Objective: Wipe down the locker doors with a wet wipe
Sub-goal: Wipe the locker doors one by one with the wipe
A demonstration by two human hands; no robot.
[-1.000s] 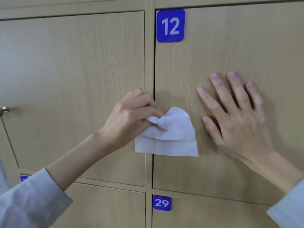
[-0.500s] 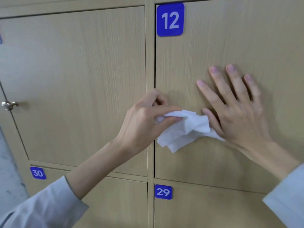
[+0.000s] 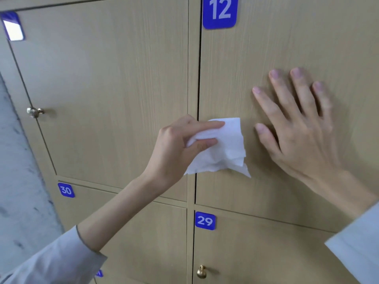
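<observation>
A white wet wipe (image 3: 223, 148) hangs crumpled against the left edge of the wooden locker door marked 12 (image 3: 287, 42). My left hand (image 3: 180, 144) pinches the wipe's upper left part between thumb and fingers. My right hand (image 3: 297, 128) lies flat on door 12 with its fingers spread, just right of the wipe and not touching it. The neighbouring door (image 3: 106, 89) to the left has a brass knob (image 3: 33, 112).
Below are doors with blue plates 29 (image 3: 205, 220) and 30 (image 3: 66, 190); door 29 carries a brass knob (image 3: 202, 272). A blue plate 12 (image 3: 219, 12) sits at the top. A grey speckled wall (image 3: 18, 181) borders the lockers on the left.
My left hand drew the wipe back left, off my right hand, and the wipe now hangs more spread out. The view shifted right and down; my right hand stayed flat on door 12.
</observation>
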